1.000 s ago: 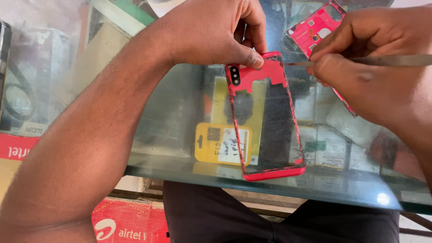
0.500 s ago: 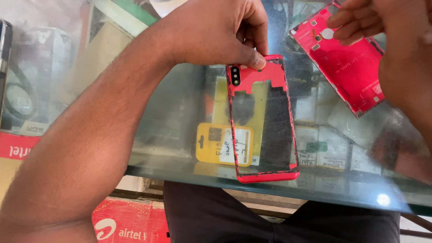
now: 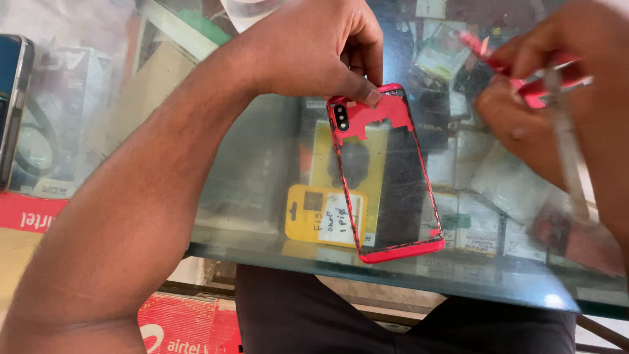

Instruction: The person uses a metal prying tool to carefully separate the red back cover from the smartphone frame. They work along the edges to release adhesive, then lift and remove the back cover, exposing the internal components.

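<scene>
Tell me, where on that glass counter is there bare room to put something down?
The widest bare stretch of the glass countertop lies between the left forearm and the red phone frame that the left hand pins. A narrower strip runs along the near edge, below the frame. The far right is crowded: the right hand works there with a red part and a thin metal tool.

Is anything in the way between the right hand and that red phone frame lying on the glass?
Nothing visible. Bare glass top lies between the right hand and the red frame. The left hand pins the frame's top edge; the right hand already holds a blurred red piece.
</scene>
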`<act>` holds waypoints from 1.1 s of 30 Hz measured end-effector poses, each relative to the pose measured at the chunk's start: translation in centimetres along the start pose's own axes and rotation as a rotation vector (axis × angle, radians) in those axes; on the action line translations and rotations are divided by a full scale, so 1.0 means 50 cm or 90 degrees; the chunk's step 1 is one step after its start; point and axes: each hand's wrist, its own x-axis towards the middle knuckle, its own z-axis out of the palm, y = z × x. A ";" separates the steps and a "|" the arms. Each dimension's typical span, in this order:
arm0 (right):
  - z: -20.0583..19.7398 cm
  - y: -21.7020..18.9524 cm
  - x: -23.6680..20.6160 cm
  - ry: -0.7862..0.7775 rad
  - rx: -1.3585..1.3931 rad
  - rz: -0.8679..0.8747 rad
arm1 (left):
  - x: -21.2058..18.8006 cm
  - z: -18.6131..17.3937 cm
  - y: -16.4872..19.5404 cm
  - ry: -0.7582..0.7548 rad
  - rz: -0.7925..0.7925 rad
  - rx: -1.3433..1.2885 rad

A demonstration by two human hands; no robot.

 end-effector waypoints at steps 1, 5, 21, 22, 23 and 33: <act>0.001 0.008 -0.004 0.014 0.071 0.066 | 0.000 0.000 -0.001 0.000 0.002 -0.003; -0.006 0.035 -0.003 0.095 0.351 0.255 | -0.006 -0.005 -0.005 -0.008 -0.013 -0.013; 0.035 -0.060 0.036 -0.149 0.402 0.269 | -0.014 -0.022 -0.005 -0.033 -0.045 -0.062; 0.035 -0.061 0.037 -0.151 0.403 0.282 | -0.016 -0.021 -0.004 -0.027 -0.035 -0.040; 0.035 -0.062 0.038 -0.152 0.405 0.295 | -0.017 -0.020 -0.004 -0.022 -0.025 -0.018; 0.029 -0.085 0.044 -0.167 0.153 0.290 | -0.016 -0.018 -0.003 -0.036 -0.001 0.053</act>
